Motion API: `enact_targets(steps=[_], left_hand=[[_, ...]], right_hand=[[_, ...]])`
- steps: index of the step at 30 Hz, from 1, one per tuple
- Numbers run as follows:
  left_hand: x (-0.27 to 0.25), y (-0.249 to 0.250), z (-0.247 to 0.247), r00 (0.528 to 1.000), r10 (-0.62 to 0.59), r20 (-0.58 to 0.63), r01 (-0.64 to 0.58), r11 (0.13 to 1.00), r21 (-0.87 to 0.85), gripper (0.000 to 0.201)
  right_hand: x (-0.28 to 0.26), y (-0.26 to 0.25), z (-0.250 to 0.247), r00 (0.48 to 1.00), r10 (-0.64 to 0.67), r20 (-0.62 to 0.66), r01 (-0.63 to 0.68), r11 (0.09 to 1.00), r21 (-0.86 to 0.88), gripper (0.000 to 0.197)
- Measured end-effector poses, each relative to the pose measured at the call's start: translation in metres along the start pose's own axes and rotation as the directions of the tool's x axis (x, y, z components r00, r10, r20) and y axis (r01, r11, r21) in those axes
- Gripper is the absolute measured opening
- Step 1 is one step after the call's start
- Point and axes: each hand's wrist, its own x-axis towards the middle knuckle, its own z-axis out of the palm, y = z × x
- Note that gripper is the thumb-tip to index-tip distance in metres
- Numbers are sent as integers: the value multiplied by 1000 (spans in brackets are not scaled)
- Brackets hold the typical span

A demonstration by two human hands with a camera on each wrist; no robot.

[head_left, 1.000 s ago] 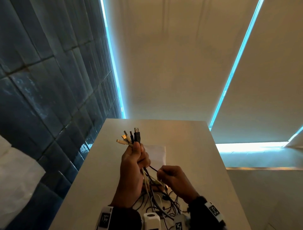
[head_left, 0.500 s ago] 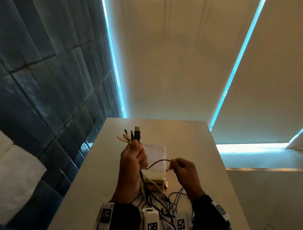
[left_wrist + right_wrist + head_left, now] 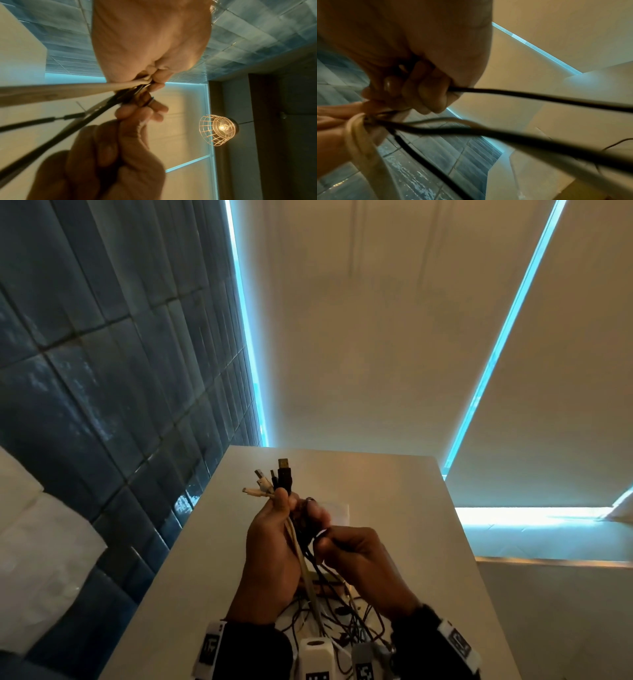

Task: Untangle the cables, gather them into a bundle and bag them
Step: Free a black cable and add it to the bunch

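My left hand (image 3: 274,539) grips a bunch of black and white cables (image 3: 305,563) upright above the table; several plug ends (image 3: 274,479) stick out over the fist. Pressed against it from the right, my right hand (image 3: 356,556) pinches a thin black cable (image 3: 530,96) at the bunch. The left wrist view shows the left hand (image 3: 150,47) closed on white and black cables (image 3: 72,89). Slack cable lies tangled (image 3: 342,621) on the table under both wrists. A clear plastic bag (image 3: 337,511) lies flat behind the hands, mostly hidden.
The pale table (image 3: 394,484) is narrow, with a dark tiled wall (image 3: 102,405) close along its left edge and a drop at its right edge. Light blinds (image 3: 376,337) hang beyond the far edge. A caged lamp (image 3: 218,129) shows in the left wrist view.
My right hand has come back left from its spread position and now meets the left hand at the bunch, bringing the thin black cable with it. The left hand stays raised.
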Motion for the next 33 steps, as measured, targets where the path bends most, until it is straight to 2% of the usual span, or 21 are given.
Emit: enact_targets(steps=[2,9,13,21,29,33], left_hand=[[-1,-1,1,1000,25,8,-25,998,-56,32],[-3,0,-6,993,115,24,-116,993,28,29],[-4,0,-9,991,128,37,-129,991,26,29],[-7,2,-12,991,130,31,-131,990,46,28],[-5,4,-15,990,139,28,-140,989,50,28],[-1,4,-16,992,129,-4,-128,987,98,28]], right_hand=[[2,5,1,999,30,14,-30,1000,2,31],[-5,32,0,993,113,-29,-115,990,-85,27],[-11,42,-4,980,193,-51,-195,980,-29,26],[-16,59,-6,957,274,-100,-276,961,-4,26],[-12,120,-13,942,249,-224,-297,930,-217,34],[-7,129,-15,920,251,-303,-346,882,-320,44]])
